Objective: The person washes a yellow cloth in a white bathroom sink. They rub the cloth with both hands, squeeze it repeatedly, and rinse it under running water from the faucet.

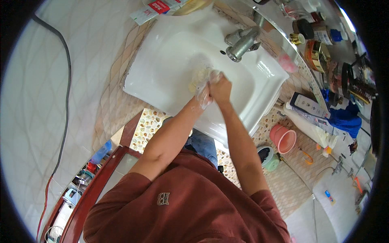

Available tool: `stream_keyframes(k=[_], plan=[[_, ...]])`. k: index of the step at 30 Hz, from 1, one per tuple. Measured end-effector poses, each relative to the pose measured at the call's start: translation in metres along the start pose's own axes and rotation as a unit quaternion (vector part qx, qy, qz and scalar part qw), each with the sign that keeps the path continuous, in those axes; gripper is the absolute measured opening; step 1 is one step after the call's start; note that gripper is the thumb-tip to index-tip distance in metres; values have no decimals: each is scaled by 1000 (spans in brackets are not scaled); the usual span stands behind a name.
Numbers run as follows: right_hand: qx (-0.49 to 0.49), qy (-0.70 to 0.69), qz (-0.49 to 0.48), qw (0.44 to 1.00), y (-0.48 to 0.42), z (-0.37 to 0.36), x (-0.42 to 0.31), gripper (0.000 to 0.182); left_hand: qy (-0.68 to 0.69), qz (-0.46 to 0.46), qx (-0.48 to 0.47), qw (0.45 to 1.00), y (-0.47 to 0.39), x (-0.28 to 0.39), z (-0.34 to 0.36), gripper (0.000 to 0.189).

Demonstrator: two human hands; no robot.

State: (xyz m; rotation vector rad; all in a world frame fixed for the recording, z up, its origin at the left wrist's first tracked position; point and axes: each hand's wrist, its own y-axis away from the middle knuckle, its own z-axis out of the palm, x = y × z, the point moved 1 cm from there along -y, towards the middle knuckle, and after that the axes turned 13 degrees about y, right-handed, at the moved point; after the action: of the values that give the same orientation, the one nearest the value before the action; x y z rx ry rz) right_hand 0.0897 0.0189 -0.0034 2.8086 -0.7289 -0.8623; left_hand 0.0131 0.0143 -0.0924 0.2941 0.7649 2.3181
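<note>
Over the bowl of a white ceramic washbasin (170,54), my left hand (204,93) and my right hand (221,86) are pressed together, both lathered with white foam. The fingers of my right hand are curled against the left hand and wrist. Foam hides the left fingers and whatever may lie between the hands. Just beyond them, a pale yellowish, foamy patch (197,79) shows low in the bowl; its nature is unclear. A metal faucet (243,44) stands at the basin's back right, its spout above the bowl. No water stream is visible from it.
A mirror shelf with jars and bottles (316,56) curves along the right. Below it are a pink bucket (283,139) and a white bottle (313,126). A toothpaste tube (158,7) lies at the basin's far left corner. A red-brown door frame (100,185) stands lower left.
</note>
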Motion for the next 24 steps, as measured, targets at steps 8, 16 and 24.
stream_keyframes(k=[8, 16, 24], plan=[[-7, 65, -61, 996, 22, 23, -8, 28, 38, -49, -65, 996, 4, 16, 3, 28], [129, -47, -138, 981, 33, 15, 14, 26, -74, -76, 50, 993, 12, 22, 40, 26], [116, 83, -95, 985, 2, 16, 28, 20, -2, -17, -77, 997, 22, -8, 18, 33]])
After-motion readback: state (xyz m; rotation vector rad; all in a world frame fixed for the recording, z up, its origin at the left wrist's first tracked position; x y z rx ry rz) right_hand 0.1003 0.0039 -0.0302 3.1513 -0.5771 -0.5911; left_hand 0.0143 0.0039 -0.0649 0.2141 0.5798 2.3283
